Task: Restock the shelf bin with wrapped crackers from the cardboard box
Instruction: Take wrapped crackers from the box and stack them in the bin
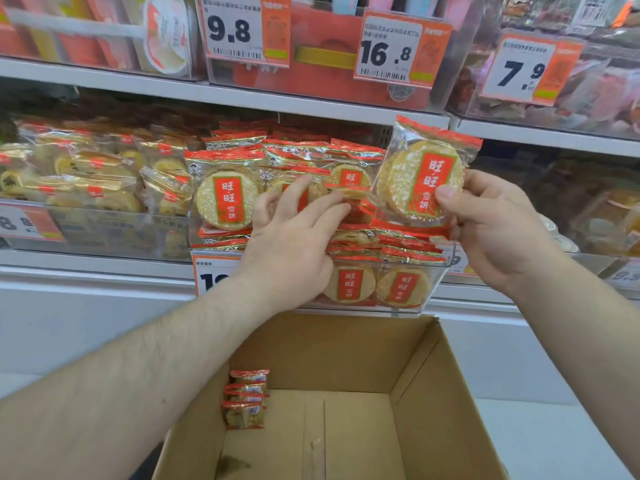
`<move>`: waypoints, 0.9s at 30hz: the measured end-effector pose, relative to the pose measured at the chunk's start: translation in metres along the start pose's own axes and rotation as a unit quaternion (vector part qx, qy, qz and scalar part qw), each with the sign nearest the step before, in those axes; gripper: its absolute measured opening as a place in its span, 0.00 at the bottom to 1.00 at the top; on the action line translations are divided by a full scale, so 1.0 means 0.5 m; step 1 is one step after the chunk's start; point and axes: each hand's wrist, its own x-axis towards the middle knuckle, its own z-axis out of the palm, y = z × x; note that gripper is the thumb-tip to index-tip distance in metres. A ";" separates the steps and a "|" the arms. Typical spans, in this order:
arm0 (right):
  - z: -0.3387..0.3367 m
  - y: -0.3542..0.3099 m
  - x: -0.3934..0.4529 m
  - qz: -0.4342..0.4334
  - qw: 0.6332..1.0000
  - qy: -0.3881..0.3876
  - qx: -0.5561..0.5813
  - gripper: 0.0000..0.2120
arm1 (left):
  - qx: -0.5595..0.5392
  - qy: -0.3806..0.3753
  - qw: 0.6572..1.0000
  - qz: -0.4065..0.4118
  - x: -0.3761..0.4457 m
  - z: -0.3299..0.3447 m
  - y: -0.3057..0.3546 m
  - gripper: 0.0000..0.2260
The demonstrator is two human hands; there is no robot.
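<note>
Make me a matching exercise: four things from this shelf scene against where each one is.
Things:
1. Right hand
2. Left hand
3. Box
4. 9.8 tag

Places:
A. On the upper shelf edge
B. Below the bin, three packs inside
C. Holding one cracker pack upright
D. Reaching among packs in the bin

Pairs: 1-C, 2-D, 3-B, 4-A

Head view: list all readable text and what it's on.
"9.8": price tag, upper shelf.
"16.8": price tag, upper shelf.
"7.9": price tag, upper shelf right.
"旺旺 雪饼": held cracker pack, in right hand; same on packs in shelf bin.
Bin tag behind left hand, small print, barcodes, box packs: unreadable.
</note>
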 end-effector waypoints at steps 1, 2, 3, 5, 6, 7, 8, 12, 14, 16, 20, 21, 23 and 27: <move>-0.002 0.002 -0.001 -0.001 1.000 -0.015 -0.007 0.07 | 0.012 -0.003 1.000 -0.004 0.011 -0.005 -0.002 0.30; -0.001 0.003 0.000 0.000 0.999 -0.027 -0.017 0.06 | 0.019 -0.009 1.000 -0.009 0.023 -0.008 -0.004 0.32; 0.001 0.007 0.003 -0.002 0.999 -0.030 -0.040 0.05 | 0.022 -0.019 0.999 -0.017 0.035 -0.010 -0.006 0.33; 0.012 0.015 0.018 -0.006 0.995 -0.022 -0.095 0.06 | 0.031 -0.038 0.998 -0.034 0.055 -0.014 -0.005 0.35; 0.019 0.020 0.030 -0.009 0.993 -0.012 -0.119 0.06 | 0.032 -0.040 0.998 -0.039 0.063 -0.016 -0.004 0.36; 0.026 0.025 0.043 -0.012 0.990 -0.001 -0.137 0.07 | 0.033 -0.041 0.998 -0.043 0.070 -0.019 -0.004 0.37; 0.033 0.028 0.056 -0.015 0.989 0.011 -0.144 0.08 | 0.037 -0.043 0.997 -0.045 0.076 -0.021 -0.003 0.37; 0.061 0.039 0.104 -0.017 0.985 0.030 -0.169 0.10 | 0.047 -0.030 0.998 -0.038 0.086 -0.026 -0.010 0.37; 0.070 0.044 0.120 -0.030 0.978 0.033 -0.204 0.09 | 0.039 0.014 0.999 -0.026 0.064 -0.029 -0.017 0.35; 0.076 0.048 0.128 -0.057 0.959 0.039 -0.275 0.11 | 0.034 0.045 0.998 -0.004 0.026 -0.024 -0.020 0.30; 0.088 0.055 0.123 -0.067 0.900 0.046 -0.428 0.14 | 0.086 0.056 0.994 0.020 -0.039 -0.006 -0.018 0.27; 0.090 0.058 0.121 -0.064 0.892 0.051 -0.445 0.13 | 0.101 0.053 0.993 0.017 -0.040 -0.005 -0.022 0.29; 0.095 0.066 0.116 -0.060 0.881 0.055 -0.466 0.12 | 0.131 0.030 0.991 0.009 -0.032 0.000 -0.032 0.32; 0.099 0.075 0.108 -0.041 0.868 0.039 -0.494 0.13 | 0.147 -0.024 0.989 -0.014 -0.005 0.010 -0.052 0.40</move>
